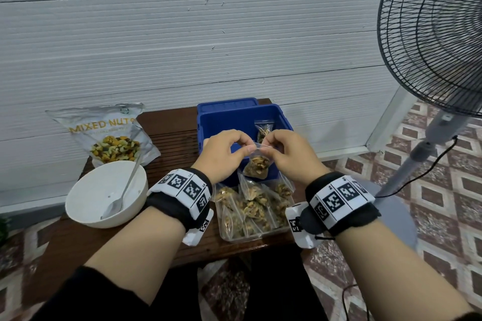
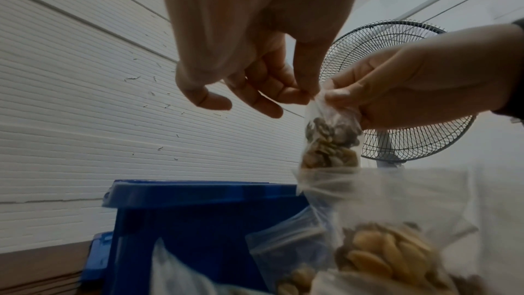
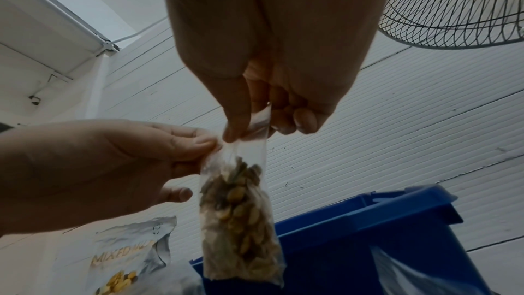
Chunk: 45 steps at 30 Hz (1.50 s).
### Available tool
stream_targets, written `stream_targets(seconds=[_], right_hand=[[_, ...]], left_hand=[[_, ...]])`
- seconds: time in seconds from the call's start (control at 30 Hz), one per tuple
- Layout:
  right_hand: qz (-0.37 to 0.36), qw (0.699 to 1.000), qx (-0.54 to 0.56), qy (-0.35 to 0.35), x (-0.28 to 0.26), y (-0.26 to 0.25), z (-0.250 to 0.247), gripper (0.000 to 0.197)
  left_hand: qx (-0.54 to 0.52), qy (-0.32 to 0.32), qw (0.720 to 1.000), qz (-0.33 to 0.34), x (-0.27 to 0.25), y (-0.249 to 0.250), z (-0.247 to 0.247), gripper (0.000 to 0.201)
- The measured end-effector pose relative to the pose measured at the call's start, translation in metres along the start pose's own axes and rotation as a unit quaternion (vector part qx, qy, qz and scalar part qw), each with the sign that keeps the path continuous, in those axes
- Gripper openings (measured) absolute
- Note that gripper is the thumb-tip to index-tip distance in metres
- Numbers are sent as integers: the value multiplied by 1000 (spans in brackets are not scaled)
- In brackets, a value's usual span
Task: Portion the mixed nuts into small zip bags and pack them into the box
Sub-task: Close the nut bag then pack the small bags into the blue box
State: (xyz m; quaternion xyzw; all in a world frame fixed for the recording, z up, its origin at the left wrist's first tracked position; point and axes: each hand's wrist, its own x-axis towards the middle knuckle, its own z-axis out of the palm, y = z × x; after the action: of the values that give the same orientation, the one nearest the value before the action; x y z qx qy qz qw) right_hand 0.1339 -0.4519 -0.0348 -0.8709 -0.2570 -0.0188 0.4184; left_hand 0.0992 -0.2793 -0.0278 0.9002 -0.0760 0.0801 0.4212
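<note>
Our left hand point(image 1: 224, 150) and right hand point(image 1: 287, 151) both pinch the top strip of one small zip bag point(image 1: 257, 165), thumb against forefinger on each side, the left at the strip's left end and the right at its right end, the two pinches nearly touching. The bag hangs straight down from the fingertips point(image 3: 231, 134), long axis upright, with the nuts settled in its lower half and the clear upper part flat between our hands. It hangs over the near wall of the blue box point(image 1: 208, 122), which stands at the back of the table point(image 1: 167, 122), so we judge the coming move to be a short carry forward and down, and both hands are equally near. One filled bag point(image 1: 264, 126) already leans against the box's right wall. Below our wrists, at the table's front edge, a clear tray point(image 1: 276, 230) holds more filled bags point(image 1: 250, 206). At the left edge sit a white bowl point(image 1: 86, 211) with a spoon point(image 1: 122, 194) and, behind it, the mixed nuts pouch point(image 1: 109, 135).
</note>
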Motion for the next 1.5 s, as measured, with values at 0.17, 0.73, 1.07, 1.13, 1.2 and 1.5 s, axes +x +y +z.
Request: stream_targets(seconds=[0.17,0.73,1.07,1.13,1.2,1.5], right_hand=[[8,1000,0,-23,-2,1,-6,19],[-21,987,-126,-95,60,-29,-54,5],[20,874,-396,-281,156,-10,-36,13],[34,848,-422,-320,171,4,-25,11],[42,821,-446,-354,182,17,-14,10],[92,720,-512,-460,259,90,23,39]], left_hand=[[-1,-7,1000,-2,1,-1,-1,9],[-33,20,998,-46,26,-10,-33,16],[15,89,977,-195,50,-87,-41,28],[25,89,974,-206,58,-100,-37,38],[20,77,973,-215,66,-111,-33,48],[42,21,968,-246,77,-137,-19,62]])
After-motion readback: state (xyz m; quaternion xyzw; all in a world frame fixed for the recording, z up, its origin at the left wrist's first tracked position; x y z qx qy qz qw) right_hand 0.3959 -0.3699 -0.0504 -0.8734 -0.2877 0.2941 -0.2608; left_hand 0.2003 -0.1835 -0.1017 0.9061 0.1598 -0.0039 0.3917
